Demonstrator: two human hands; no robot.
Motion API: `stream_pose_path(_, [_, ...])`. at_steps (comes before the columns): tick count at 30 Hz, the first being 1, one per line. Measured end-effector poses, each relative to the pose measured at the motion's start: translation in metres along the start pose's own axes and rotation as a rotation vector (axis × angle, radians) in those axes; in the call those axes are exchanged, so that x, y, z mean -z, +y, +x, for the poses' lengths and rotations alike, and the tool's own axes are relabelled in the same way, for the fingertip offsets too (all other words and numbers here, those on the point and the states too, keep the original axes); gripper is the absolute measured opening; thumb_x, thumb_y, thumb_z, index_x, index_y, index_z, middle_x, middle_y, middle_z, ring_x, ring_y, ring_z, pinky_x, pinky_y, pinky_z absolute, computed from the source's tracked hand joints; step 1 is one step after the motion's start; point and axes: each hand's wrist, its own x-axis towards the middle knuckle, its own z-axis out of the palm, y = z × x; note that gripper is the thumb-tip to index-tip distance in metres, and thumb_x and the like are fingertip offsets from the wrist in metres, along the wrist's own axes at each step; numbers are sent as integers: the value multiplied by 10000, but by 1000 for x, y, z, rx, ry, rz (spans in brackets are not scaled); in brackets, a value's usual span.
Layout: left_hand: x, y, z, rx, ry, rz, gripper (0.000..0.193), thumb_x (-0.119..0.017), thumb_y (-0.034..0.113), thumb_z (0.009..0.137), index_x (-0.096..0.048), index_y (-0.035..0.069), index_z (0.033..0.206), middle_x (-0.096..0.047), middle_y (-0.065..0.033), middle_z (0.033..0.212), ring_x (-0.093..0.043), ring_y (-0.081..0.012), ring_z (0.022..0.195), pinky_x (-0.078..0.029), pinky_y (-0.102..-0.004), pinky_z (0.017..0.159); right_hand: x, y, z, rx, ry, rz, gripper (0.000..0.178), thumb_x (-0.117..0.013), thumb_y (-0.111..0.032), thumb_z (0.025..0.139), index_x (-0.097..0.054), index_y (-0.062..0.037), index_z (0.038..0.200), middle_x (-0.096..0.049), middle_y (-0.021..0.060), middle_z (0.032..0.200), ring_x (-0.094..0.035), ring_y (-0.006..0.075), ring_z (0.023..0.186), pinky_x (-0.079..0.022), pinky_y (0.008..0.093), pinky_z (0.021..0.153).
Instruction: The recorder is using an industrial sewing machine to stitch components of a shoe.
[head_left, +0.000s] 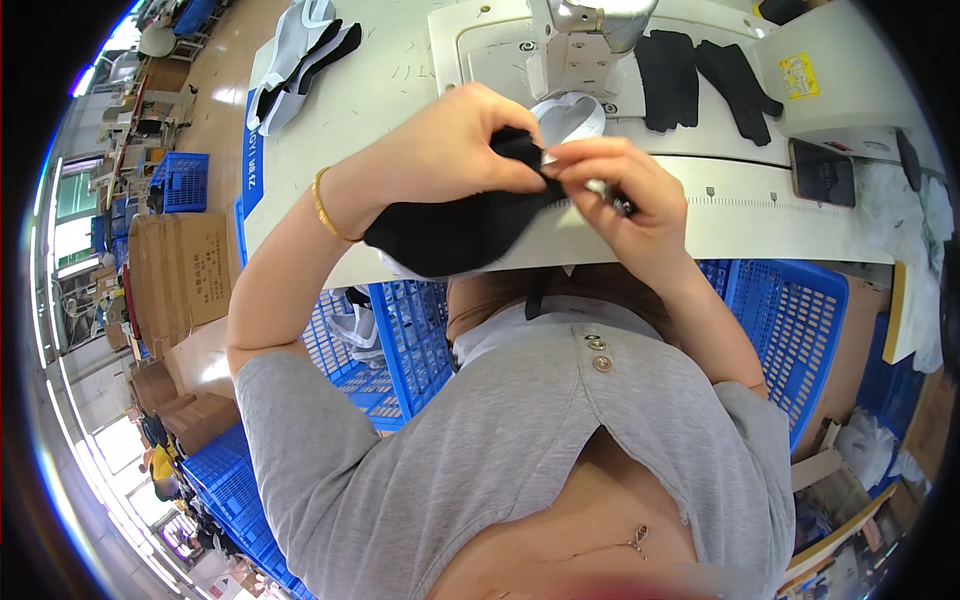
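Note:
My left hand (pixel 452 145) is closed on a black fabric piece (pixel 455 230), which hangs over the near edge of the table. A pale layer shows along the cloth's lower left side. Close against it, my right hand (pixel 632 195) has thumb and fingertips pinched at the cloth's upper corner, where a small whitish bit shows. A small slim tool (pixel 612 196), silvery with a dark end, lies within the right fingers; its kind I cannot make out. Just behind the hands, a white fabric loop (pixel 572 118) lies beneath the sewing machine head (pixel 590 45).
Black fabric pieces (pixel 668 80) and a phone (pixel 822 172) lie on the table's right side. White and black straps (pixel 300 65) rest at the far left. Blue baskets (pixel 790 330) stand below the table edge; a cardboard box (pixel 185 270) stands left.

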Motion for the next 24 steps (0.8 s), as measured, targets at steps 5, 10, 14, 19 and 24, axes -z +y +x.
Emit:
stream_pose_path(5, [11, 12, -41, 63, 884, 309, 146, -746, 121, 792, -682, 10, 862, -635, -90, 679, -578, -151, 602, -473, -270, 611, 10, -5, -4, -346, 219, 134, 175, -576, 62, 913, -675, 21, 1052, -658, 91, 1032, -655, 110, 759, -542, 224, 698])
stream_pose_path(10, [13, 0, -60, -270, 1324, 723, 159, -734, 31, 833, -579, 18, 863, -642, -98, 831, -578, -172, 671, -478, -268, 655, -1, -30, 3, -324, 66, 193, 199, -579, 75, 901, -665, 18, 1071, -649, 108, 1081, -647, 108, 739, -540, 222, 673])
stream_pose_path(14, [-1, -7, -65, -256, 1289, 344, 201, -712, 21, 873, -513, 21, 901, -605, -47, 868, -542, -101, 713, -451, -226, 657, -22, -41, 15, -148, -53, 303, 224, -578, 93, 875, -642, 20, 1077, -651, 140, 1114, -651, 121, 742, -539, 233, 661])
stream_pose_path(19, [-16, -3, -66, -105, 1090, -131, 200, -713, 20, 881, -517, 20, 920, -578, 17, 814, -517, -33, 723, -430, -166, 645, -26, -45, 24, -210, -96, 160, 225, -718, -72, 842, -647, 14, 1037, -624, 93, 832, -601, 184, 689, -469, 274, 608])
stream_pose_path(24, [-27, 18, -57, -96, 923, -443, 295, -684, -9, 892, -619, -70, 1173, -692, -81, 986, -633, -88, 886, -520, -195, 788, -22, -40, 32, -53, 64, 19, 227, -715, -137, 861, -642, 10, 1019, -588, 94, 768, -575, 185, 627, -449, 285, 549])
